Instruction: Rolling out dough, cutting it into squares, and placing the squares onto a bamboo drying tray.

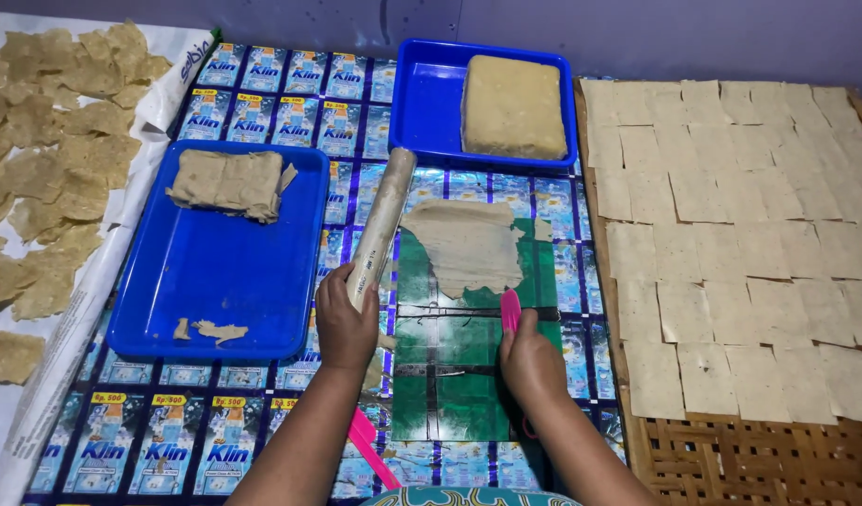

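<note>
Pale dough, rolled thin, lies as a ragged sheet (pixel 468 245) on the green cutting mat (pixel 449 384) in front of me, its lower edge reaching down toward a dark line taped across the mat. I see my left hand (pixel 344 323) wrapped around the near end of a long rolling pin (pixel 381 225), which slants up and away, its far end close to the rear blue tray (pixel 429 103). My right hand (pixel 532 361) is clenched on a pink flat tool (pixel 510 309); the blade sticks up from the fist and its tip sits just at the lower right edge of the dough sheet, though I cannot tell whether it touches. A second pink strip (pixel 370 448) lies on the printed plastic sheeting near my left forearm.

The rear blue tray holds a thick square block of dough (pixel 513 105). The nearer blue tray (pixel 215 281), left of the rolling pin, carries a folded stack of dough trimmings (pixel 229 183) at its far end and a few scraps at its near edge. To my right, a woven bamboo rack (pixel 731 459) is covered with cut dough squares (pixel 731 234) laid edge to edge in rows. Far left, dried crinkled pieces (pixel 56 141) are spread on white sheeting.
</note>
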